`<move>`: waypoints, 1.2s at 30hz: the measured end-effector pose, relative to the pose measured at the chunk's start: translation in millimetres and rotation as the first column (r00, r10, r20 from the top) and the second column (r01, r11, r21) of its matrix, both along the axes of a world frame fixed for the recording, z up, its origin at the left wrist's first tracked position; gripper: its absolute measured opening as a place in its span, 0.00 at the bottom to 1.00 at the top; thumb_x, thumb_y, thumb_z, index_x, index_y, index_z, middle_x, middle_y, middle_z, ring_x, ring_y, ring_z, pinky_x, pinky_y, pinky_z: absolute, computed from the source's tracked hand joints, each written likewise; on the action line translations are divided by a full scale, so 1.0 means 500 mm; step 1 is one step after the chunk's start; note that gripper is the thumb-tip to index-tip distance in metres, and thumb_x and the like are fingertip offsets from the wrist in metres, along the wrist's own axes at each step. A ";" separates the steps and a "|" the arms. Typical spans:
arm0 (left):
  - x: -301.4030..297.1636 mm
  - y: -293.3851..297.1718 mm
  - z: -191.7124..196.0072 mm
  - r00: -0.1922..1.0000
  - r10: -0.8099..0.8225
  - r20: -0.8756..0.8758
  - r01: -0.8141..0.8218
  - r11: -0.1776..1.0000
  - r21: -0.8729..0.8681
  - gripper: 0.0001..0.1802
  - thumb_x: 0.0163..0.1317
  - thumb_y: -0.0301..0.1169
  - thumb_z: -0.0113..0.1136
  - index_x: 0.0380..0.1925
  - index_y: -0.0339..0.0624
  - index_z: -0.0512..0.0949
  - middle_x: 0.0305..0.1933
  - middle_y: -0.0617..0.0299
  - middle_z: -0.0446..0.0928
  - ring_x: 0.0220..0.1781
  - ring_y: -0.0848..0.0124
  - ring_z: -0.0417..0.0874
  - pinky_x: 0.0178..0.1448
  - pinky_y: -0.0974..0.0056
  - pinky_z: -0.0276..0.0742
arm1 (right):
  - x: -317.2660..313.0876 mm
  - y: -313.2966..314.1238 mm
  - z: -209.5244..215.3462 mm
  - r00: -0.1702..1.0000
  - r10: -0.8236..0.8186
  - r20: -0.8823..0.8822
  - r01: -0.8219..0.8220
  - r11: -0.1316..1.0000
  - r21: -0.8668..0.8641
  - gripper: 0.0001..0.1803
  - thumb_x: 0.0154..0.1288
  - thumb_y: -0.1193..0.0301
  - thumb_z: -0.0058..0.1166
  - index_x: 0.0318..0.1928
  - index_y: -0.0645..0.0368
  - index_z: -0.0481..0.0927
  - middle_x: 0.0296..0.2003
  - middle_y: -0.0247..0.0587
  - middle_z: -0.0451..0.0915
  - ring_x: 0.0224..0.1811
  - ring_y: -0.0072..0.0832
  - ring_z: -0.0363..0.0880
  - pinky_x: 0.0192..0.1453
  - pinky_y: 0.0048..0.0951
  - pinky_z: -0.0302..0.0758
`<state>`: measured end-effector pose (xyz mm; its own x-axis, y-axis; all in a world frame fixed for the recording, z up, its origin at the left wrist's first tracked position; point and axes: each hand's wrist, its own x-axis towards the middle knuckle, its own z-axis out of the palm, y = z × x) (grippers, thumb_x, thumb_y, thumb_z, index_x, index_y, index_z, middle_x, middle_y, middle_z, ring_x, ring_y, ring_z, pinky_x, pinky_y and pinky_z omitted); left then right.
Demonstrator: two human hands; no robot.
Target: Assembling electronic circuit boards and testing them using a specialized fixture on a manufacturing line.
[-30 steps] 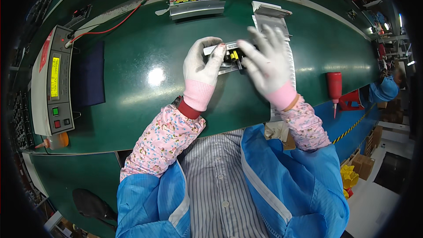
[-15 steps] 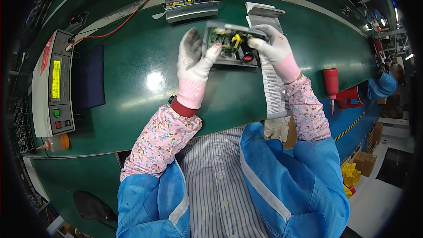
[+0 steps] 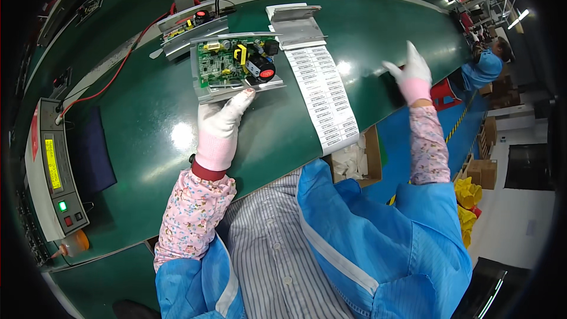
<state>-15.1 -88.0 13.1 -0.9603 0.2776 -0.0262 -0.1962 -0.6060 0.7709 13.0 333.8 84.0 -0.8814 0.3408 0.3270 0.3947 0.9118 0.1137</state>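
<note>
My left hand (image 3: 220,119), in a white glove with a pink cuff, grips the lower edge of a circuit board in a metal bracket (image 3: 233,65). The thumb lies along the bracket's near lip, and the other fingers are mostly hidden beneath it. Green board, yellow-wrapped transformer and black capacitor with a red top face upward. My right hand (image 3: 412,74), also gloved, reaches far to the right over the table's edge. Its thumb and a finger are spread apart, with nothing visible between them. The red bottle seen there earlier is out of sight, possibly behind this hand.
Label sheets (image 3: 323,94) lie mid-table, with a bare metal bracket (image 3: 297,26) at their far end. Another board in a bracket (image 3: 195,32) stands behind the held one. A tester (image 3: 56,168) with a red lead stands left, near a dark blue cloth (image 3: 94,150). A red stool (image 3: 444,94) is beyond the edge.
My right hand has let go of the bracketed board and swung out to the right. The left hand keeps hold of the board, now held still, left of the labels. The tester's green button has lit up.
</note>
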 end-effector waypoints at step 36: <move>0.013 0.016 -0.007 0.997 0.054 -0.061 -0.060 0.994 -0.095 0.18 0.64 0.15 0.61 0.55 0.32 0.79 0.51 0.54 0.86 0.49 0.68 0.87 0.56 0.69 0.82 | 0.022 -0.470 -0.027 0.497 0.204 -0.843 -0.858 -0.032 -0.513 0.42 0.44 0.77 0.78 0.64 0.59 0.74 0.53 0.46 0.82 0.52 0.40 0.84 0.57 0.40 0.84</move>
<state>-8.7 -79.9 9.4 -0.9752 0.2213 0.0065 -0.1164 -0.5373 0.8353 24.0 98.7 70.6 -0.7733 0.1292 0.6208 -0.6009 0.1630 -0.7825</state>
